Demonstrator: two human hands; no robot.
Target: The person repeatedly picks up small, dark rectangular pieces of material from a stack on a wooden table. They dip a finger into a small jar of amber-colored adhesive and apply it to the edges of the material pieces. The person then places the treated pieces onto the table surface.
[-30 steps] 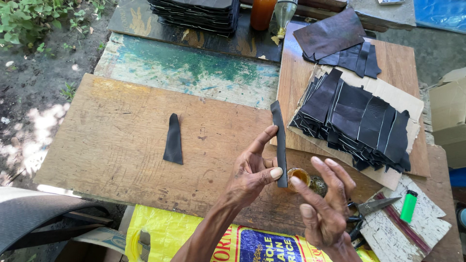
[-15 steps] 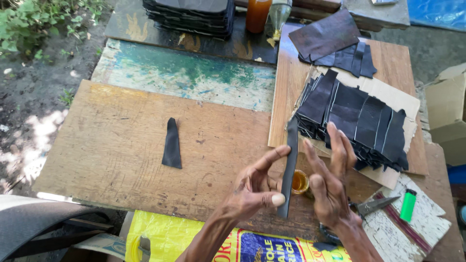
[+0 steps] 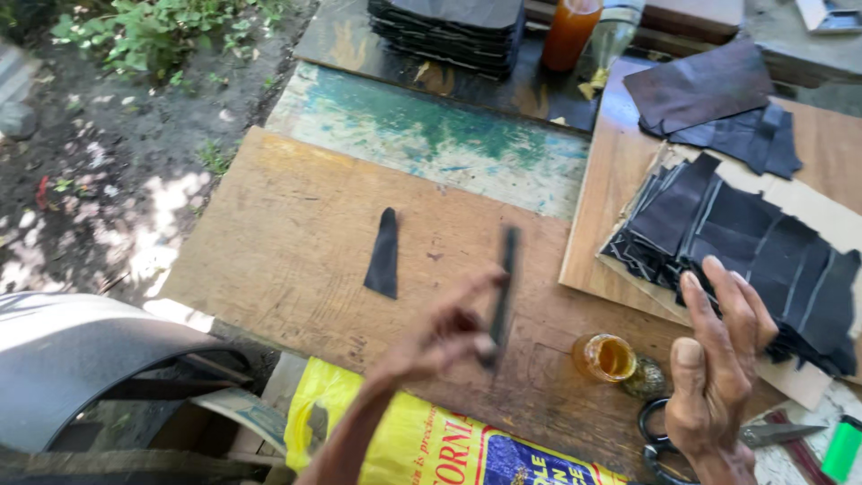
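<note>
My left hand (image 3: 444,328) pinches a long narrow black strip (image 3: 503,287) by its lower end and holds it upright, blurred by motion, over the brown wooden board (image 3: 278,242). A short tapered black piece (image 3: 384,254) lies flat on that board to the left of the strip. My right hand (image 3: 718,359) is empty with fingers spread, hovering at the near edge of a fanned pile of black cut pieces (image 3: 745,242) on cardboard. A small open jar of amber liquid (image 3: 606,357) stands between my two hands.
Scissors (image 3: 664,431) and a green lighter (image 3: 841,449) lie near my right hand. A yellow printed sack (image 3: 422,440) hangs at the front edge. Stacked black sheets (image 3: 449,27), an orange bottle (image 3: 570,31) and more dark pieces (image 3: 709,99) sit at the back. Bare ground lies left.
My right hand has let go of the strip and moved right toward the black pile. My left hand has carried the strip leftward, still upright.
</note>
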